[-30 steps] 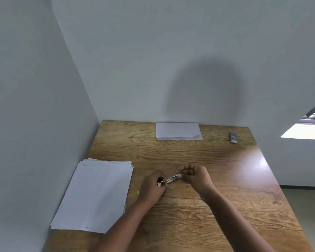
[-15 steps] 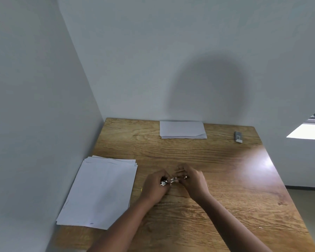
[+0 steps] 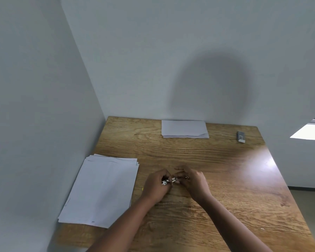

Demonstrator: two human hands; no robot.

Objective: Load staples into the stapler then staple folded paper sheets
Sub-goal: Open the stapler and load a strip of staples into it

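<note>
Small shiny stapler (image 3: 171,180) held between both hands above the wooden table (image 3: 225,179); left hand (image 3: 157,184) curled round one end, right hand (image 3: 193,180) pinching the other; hands closer together than a second ago

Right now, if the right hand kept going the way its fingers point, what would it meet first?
The right hand points left along the stapler it pinches, so it would likely meet the left hand gripping the other end; beyond lies the flat paper stack.
</note>
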